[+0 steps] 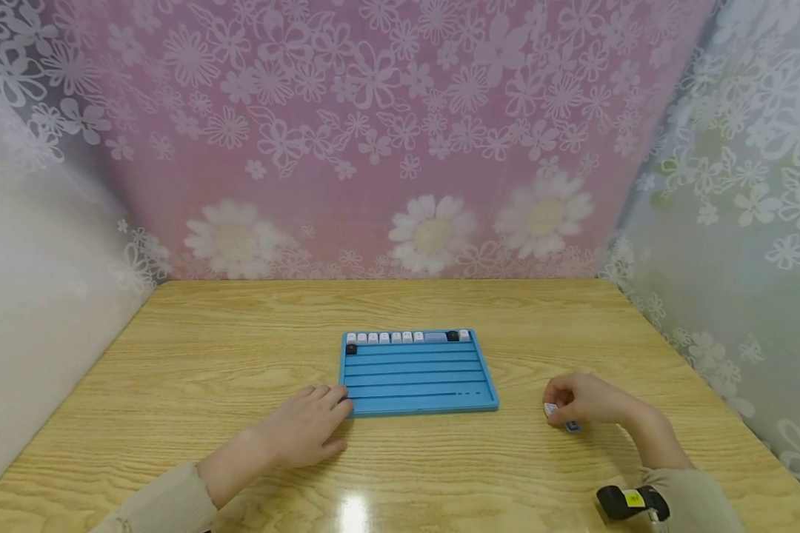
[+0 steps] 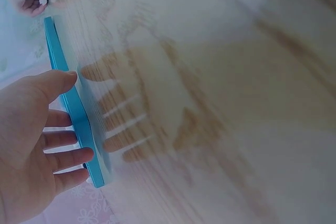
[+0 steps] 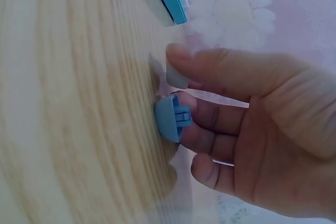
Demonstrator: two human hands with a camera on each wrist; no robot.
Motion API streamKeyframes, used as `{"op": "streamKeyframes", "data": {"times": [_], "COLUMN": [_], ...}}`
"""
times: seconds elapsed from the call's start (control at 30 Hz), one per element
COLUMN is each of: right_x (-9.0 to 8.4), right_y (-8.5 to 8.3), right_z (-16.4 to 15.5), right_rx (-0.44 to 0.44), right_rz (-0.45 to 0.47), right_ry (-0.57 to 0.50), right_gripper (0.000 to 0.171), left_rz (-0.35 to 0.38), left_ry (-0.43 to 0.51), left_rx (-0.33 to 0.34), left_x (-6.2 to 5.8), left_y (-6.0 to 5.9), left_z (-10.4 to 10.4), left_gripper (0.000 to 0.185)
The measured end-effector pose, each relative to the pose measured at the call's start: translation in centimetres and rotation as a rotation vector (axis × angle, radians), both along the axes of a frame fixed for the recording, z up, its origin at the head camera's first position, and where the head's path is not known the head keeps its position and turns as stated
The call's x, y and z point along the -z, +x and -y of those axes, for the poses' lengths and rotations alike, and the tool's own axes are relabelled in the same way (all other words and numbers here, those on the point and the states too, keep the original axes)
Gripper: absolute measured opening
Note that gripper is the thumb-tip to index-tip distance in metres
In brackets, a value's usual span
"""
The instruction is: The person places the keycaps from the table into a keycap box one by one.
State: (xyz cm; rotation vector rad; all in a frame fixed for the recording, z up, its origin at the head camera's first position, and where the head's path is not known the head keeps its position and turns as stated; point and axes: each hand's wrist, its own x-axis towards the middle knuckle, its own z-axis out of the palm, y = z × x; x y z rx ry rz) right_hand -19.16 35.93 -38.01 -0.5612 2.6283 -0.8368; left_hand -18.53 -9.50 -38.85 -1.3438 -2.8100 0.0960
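Near the middle of the table lies a light-blue keycap tray [image 1: 413,376] with several ridged rows. My left hand [image 1: 307,428] rests its extended fingers at the tray's front left corner, thumb apart from the fingers. To the right of the tray, my right hand [image 1: 590,400] pinches a white keycap [image 3: 176,77] between thumb and fingers, just above the table. Under that hand a blue keycap [image 3: 168,119] lies tipped on the wood, its stem side facing the palm. Whether the other fingers touch it, I cannot tell.
White keycaps [image 1: 384,338] line the tray's back row, along with a long lavender one [image 1: 435,337] and a black one [image 1: 452,336]. Another black keycap [image 1: 351,349] starts the second row. A black strap [image 1: 616,503] is at the right sleeve. Flowered cloth [image 1: 373,148] hangs behind the table.
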Motion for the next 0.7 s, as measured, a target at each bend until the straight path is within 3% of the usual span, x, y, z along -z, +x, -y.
{"op": "streamKeyframes", "data": {"times": [0.27, 0.7], "right_x": [0.14, -0.32], "right_y": [-0.46, -0.36], "right_z": [-0.36, 0.54], "right_rx": [0.013, 0.092], "right_rz": [-0.034, -0.082], "right_ry": [-0.020, -0.075], "right_gripper": [0.012, 0.018], "left_rz": [-0.029, -0.012], "left_ry": [0.012, 0.010], "left_rx": [0.016, 0.015], "left_x": [0.02, 0.30], "left_y": [-0.14, -0.16], "left_z": [0.02, 0.15], "left_gripper": [0.047, 0.048]}}
